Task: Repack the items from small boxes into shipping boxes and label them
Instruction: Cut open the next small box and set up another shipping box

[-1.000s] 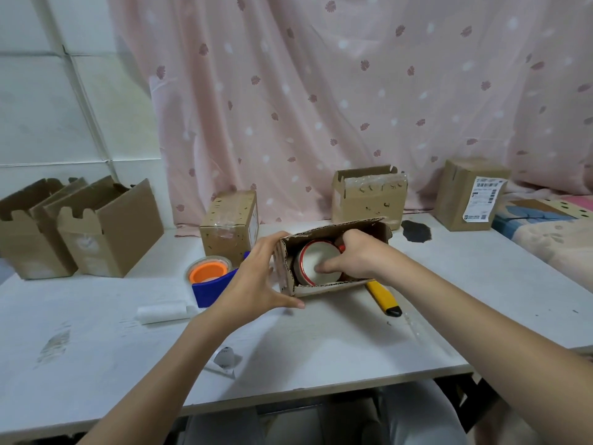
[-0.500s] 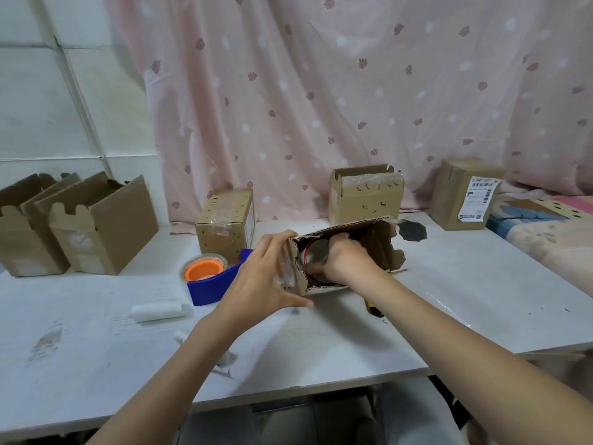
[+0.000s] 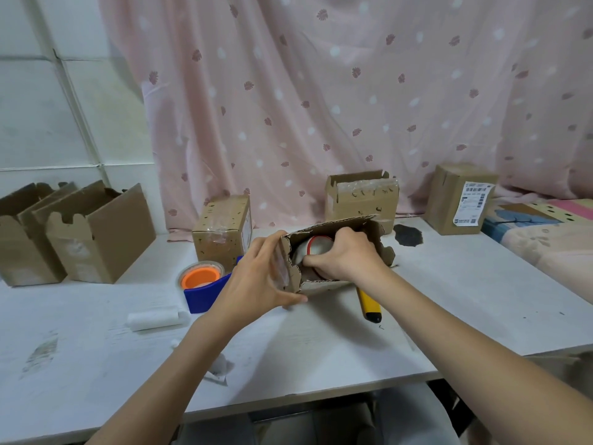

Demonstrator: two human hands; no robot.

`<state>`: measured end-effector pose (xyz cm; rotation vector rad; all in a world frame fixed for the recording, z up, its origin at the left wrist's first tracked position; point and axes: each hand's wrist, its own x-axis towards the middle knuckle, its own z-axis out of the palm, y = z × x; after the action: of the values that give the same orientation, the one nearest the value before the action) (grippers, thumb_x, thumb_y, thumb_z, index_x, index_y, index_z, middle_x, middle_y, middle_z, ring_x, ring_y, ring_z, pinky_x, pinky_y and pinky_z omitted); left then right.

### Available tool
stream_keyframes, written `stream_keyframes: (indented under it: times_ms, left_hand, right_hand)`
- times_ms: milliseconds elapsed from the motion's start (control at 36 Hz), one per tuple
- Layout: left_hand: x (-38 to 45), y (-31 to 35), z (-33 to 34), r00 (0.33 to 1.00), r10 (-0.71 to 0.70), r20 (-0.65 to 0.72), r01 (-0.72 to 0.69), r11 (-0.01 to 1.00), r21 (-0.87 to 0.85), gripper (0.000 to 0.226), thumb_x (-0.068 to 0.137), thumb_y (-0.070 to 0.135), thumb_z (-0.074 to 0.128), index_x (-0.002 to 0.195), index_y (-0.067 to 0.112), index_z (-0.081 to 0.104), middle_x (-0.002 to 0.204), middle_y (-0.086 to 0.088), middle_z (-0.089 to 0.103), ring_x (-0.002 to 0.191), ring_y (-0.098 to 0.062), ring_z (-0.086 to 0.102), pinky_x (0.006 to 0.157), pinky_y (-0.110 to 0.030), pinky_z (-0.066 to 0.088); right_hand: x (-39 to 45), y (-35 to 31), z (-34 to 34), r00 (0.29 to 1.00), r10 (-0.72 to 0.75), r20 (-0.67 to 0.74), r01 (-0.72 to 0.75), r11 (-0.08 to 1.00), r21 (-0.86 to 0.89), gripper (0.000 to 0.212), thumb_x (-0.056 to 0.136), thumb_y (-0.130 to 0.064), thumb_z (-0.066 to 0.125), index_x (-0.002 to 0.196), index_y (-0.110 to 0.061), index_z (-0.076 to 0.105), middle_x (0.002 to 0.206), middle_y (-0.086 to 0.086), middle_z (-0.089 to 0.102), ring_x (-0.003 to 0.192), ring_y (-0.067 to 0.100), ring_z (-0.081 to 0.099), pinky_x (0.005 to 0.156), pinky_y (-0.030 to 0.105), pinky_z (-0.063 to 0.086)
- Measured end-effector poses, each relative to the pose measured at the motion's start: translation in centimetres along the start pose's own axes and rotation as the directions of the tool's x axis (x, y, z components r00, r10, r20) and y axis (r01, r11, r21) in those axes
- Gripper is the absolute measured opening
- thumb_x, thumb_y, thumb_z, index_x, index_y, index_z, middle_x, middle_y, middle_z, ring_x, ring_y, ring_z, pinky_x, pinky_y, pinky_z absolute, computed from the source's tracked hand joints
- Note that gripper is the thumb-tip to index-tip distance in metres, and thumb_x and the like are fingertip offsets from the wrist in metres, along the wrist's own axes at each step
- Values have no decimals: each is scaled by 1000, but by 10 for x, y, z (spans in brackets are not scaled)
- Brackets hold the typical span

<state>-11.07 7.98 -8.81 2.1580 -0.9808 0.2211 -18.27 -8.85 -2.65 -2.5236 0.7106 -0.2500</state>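
While both hands work at the middle of the white table [image 3: 321,354], this is how things lie:

Small box: the small cardboard box [image 3: 369,229] lies on its side on the table, its open end turned toward the person, flaps torn and rough.
Left hand: the left hand [image 3: 256,277] grips the left edge of the box, fingers spread along the side flap, thumb low at the front corner.
Right hand: the right hand [image 3: 343,255] is inside the opening, fingers curled on the item; how firm the hold is, I cannot tell.
Item: a white round item with a red rim [image 3: 316,247] sits inside the box, partly hidden by the right hand.
Tape: a blue tape dispenser with an orange roll [image 3: 202,285] stands just left of the left hand.
Knife: a yellow utility knife [image 3: 369,305] lies beside the box, under the right forearm.
Other boxes: two open shipping boxes [image 3: 93,232] at far left; a closed taped box [image 3: 221,229] behind the tape; an opened box [image 3: 362,194] behind the small box; a labelled box [image 3: 459,197] at back right.
White roll: a small white roll [image 3: 154,320] lies near the dispenser.
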Motion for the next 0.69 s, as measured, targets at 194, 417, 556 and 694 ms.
stream_keyframes:
  times_ms: [194,417,556,694]
  left_hand:
    - [9,1,-4,1000,-13,-25,13,1000,2,121,56,54,92,154,26,28,142,9,44,128,-13,46,104,-32,45]
    - [36,1,-22,998,30,-60,-30,1000,-5,114,49,50,95,146,25,39,131,11,53,120,-10,50,103,-33,46]
    - [50,-2,-34,998,-10,-70,8,999,-31,102,55,43,95,141,26,43,128,12,54,116,-9,51,98,-31,47]
    - [68,-3,-52,990,-67,-125,57,995,-83,93,58,37,95,135,30,44,116,21,54,106,-1,54,97,-32,49]
  right_hand:
    - [0,-4,-30,997,-64,-34,65,998,28,53,62,-61,69,62,-17,40,70,3,46,62,23,44,49,30,32]
    - [-5,-7,-77,987,-97,-132,106,993,61,50,70,-58,68,66,-10,55,58,4,52,57,21,55,53,29,40]
    - [-10,-4,-106,984,-86,-157,103,989,106,58,78,-59,65,106,-9,69,79,8,62,59,24,55,52,30,43]
    - [-12,8,-120,981,-98,-170,104,994,24,57,77,-59,65,111,-14,70,84,6,65,68,24,63,58,30,48]
